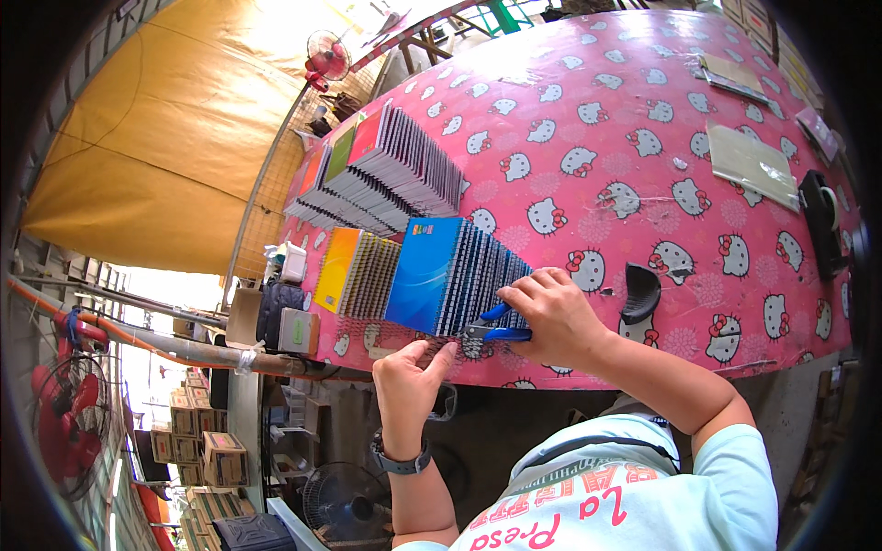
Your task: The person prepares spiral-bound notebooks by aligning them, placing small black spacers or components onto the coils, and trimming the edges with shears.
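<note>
Tablecloth: pink sheeting printed with cartoon cat faces and pale flowers, worn white in patches, with glare on its far side.
Blue notebooks: a spiral-bound stack near the table's front edge, its coil side facing the right hand.
Right hand: curled around the blue-handled pliers, whose metal head sits at the stack's near corner.
Left hand: thumb and forefinger nearly together just beside that corner; cannot tell whether they pinch anything.
Other stacks: yellow notebooks left of the blue ones; a larger multicoloured pile beyond.
Table's right: a curved black piece, a pale flat sheet and a long black object.
Left side: an orange-yellow tarp, a thick grey pipe and cardboard boxes.
Fans: one red at the far edge, another lower left, a dark one below the table.
</note>
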`<state>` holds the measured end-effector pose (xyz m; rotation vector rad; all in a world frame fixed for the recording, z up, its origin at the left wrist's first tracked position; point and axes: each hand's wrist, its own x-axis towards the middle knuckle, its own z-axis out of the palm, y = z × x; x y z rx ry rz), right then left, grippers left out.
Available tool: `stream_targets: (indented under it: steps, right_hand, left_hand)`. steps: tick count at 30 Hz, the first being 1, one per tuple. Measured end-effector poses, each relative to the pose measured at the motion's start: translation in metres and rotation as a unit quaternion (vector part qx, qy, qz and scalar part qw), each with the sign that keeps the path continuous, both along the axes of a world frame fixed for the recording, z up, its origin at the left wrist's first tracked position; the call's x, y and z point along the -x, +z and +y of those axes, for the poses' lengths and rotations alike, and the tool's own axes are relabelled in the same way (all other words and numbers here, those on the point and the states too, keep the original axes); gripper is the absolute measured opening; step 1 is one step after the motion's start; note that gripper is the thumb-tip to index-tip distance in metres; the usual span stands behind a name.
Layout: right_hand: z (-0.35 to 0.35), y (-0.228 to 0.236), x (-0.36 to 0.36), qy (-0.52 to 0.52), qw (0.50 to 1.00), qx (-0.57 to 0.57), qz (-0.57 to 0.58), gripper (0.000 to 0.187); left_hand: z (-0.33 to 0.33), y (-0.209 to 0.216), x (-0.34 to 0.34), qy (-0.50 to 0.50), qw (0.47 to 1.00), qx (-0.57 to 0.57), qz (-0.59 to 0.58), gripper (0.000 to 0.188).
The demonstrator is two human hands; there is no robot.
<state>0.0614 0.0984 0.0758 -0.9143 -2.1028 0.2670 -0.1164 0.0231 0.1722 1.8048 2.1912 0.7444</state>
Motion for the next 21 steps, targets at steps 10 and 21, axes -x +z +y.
stream_targets:
  steps: [10, 21]
  right_hand:
    - [0.001, -0.002, -0.005, 0.050, 0.997, 0.058, 0.000, 0.039]
    - [-0.001, -0.013, 0.001, 0.052, 0.992, 0.102, -0.054, 0.038]
  left_hand:
    - [-0.001, -0.004, 0.001, 0.021, 0.999, 0.017, 0.016, 0.023]
    - [0.001, -0.018, 0.002, -0.002, 0.999, 0.021, 0.029, 0.027]
